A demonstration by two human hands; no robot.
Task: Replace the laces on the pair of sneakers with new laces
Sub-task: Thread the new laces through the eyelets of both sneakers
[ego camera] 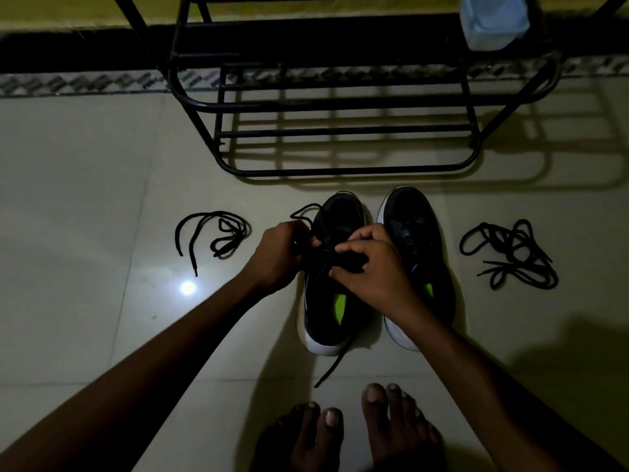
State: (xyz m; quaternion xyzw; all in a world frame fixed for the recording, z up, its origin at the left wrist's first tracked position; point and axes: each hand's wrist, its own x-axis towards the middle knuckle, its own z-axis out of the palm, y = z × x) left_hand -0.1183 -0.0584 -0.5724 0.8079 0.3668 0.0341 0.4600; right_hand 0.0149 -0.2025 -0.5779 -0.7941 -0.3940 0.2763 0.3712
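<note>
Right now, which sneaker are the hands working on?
The sneaker on the left: left hand and right hand pinch its lace. The other sneaker stands beside it, ungripped.

sneakers (374, 267) side by side before rack (340, 131) | lace (211, 233) left | laces (510, 253) right

The left arm (153, 362) comes in from 8 o'clock and the right arm (493, 379) from 4 o'clock, both bare and outstretched, converging at mid-frame. The left hand (277, 253) lies at 9 o'clock of the right hand (371, 267), near it but apart. Both show their backs to the camera, fingers curled, each pinching the lace (332, 367). Two bare feet (391, 427) stand at 6 o'clock, toes pointing to 12.
</note>
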